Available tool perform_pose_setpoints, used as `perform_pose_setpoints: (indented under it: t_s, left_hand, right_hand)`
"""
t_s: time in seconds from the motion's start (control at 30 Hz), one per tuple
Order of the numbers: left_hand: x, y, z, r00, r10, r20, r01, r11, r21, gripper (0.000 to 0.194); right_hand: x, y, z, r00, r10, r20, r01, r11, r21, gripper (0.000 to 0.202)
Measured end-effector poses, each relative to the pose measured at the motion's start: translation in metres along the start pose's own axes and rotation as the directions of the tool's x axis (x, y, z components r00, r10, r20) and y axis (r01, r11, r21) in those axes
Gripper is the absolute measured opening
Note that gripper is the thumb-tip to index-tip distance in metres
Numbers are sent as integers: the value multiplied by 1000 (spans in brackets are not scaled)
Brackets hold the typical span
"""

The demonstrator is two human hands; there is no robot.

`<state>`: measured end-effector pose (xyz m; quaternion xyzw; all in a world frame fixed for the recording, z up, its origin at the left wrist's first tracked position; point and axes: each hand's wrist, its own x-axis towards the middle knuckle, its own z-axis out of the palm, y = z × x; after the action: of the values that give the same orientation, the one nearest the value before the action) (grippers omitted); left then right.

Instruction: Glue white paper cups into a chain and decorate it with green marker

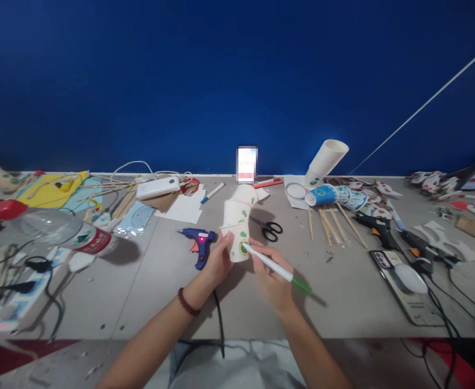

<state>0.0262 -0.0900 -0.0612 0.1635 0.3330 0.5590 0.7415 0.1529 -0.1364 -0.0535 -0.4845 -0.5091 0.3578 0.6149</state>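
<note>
Joined white paper cups (237,216) with green spots form a bent column above the table. My left hand (220,260) is closed round the lower cup from its left side. In my right hand (273,278) is a white marker (270,262) with a green end, held like a pen. Its tip touches, or nearly touches, a green ringed mark on the lower cup. Left of the cups lies a blue hot glue gun (199,240) with a red light. Black-handled scissors (270,229) lie just right of them, the blades partly hidden.
A plastic bottle (71,229) and a power strip (34,292) occupy the left. At the back stand a phone (247,165) and stacked paper cups (327,159). Blue patterned cups (336,196), wooden sticks (329,227), black glue guns (417,248) and another phone (403,294) lie right.
</note>
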Motion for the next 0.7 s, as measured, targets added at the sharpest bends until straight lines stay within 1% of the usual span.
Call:
perform_pose_setpoints:
  t_s: [0.23,0.47,0.53,0.7]
  left_hand:
    - [0,-1,-1,1000,-8,4,8,1000,-4,57]
    - [-1,0,-1,1000,-25,20,25,1000,6,46]
    - [-1,0,-2,999,-26,22,26,1000,11,45]
    - [0,0,-3,999,-31,34,30,999,22,46]
  right_hand:
    - [0,2,0,1000,-27,-8,27,1000,-10,10]
    - [-2,6,-3,1000,22,-22,-21,999,29,9]
    - [-2,7,-3,999,39,-30,-38,999,35,8]
    - [-2,6,-2,1000,25,-18,-24,998,64,7]
